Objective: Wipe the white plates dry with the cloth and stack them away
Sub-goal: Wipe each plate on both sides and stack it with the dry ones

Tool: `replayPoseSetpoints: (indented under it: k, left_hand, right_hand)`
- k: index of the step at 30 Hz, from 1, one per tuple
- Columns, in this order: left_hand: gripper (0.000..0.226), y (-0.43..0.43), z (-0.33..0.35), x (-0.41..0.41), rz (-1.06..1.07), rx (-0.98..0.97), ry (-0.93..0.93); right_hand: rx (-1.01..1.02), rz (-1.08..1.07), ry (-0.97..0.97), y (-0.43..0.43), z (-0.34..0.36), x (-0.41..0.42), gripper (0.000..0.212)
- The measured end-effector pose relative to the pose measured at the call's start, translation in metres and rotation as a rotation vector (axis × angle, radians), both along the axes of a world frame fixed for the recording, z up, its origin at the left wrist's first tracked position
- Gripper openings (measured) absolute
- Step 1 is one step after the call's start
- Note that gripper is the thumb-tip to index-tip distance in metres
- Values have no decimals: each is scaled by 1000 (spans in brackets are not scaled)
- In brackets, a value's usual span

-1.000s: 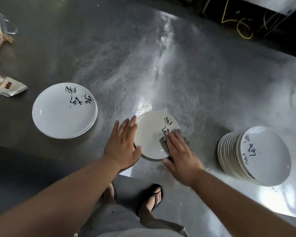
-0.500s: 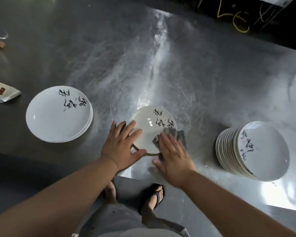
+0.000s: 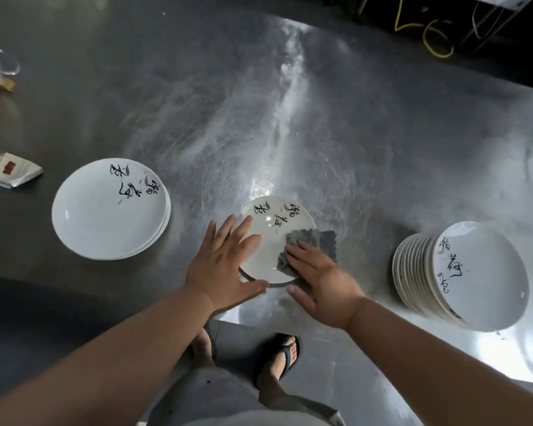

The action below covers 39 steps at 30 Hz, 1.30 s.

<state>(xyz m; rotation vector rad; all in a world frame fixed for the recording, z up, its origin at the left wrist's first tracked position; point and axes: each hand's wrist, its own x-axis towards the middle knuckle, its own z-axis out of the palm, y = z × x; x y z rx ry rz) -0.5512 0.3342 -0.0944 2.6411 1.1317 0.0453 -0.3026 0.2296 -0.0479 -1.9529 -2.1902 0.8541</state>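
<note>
Mid-wipe. My left hand, fingers spread flat, steadies the white plate at the steel table's near edge. My right hand, flat, presses the grey cloth onto it. Next, probably: finish wiping, then lift the plate to the left stack.

Bare forearms, grey shorts, black flip-flops

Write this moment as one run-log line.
step: wiping plate | left hand: flat on plate rim | right hand: pressing cloth on plate | other plates: low stack left, tall stack right
</note>
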Motion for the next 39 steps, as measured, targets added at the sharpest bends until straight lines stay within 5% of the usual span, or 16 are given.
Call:
replayPoseSetpoints:
  k: [4, 11, 18, 25, 31, 39]
  left_hand:
    - [81, 0, -4, 0, 26, 81, 75]
    - [61, 0, -6, 1, 2, 54, 29]
    - [61, -3, -14, 1, 44, 147, -179]
    - [62, -4, -8, 1, 6, 153, 3]
    - [56, -2, -17, 1, 39, 161, -185]
    - [56, -5, -1, -1, 65, 102, -18]
  right_hand:
    - [146, 56, 26, 42, 3, 19, 59]
    - [-45, 74, -339, 66, -11, 5, 89]
    - [-168, 0, -255, -13, 9, -47, 91]
    - [-158, -88, -321, 55, -4, -11, 86]
    - [-118, -49, -151, -18, 1, -68, 91]
    - [-35, -15, -237, 17, -3, -1, 80]
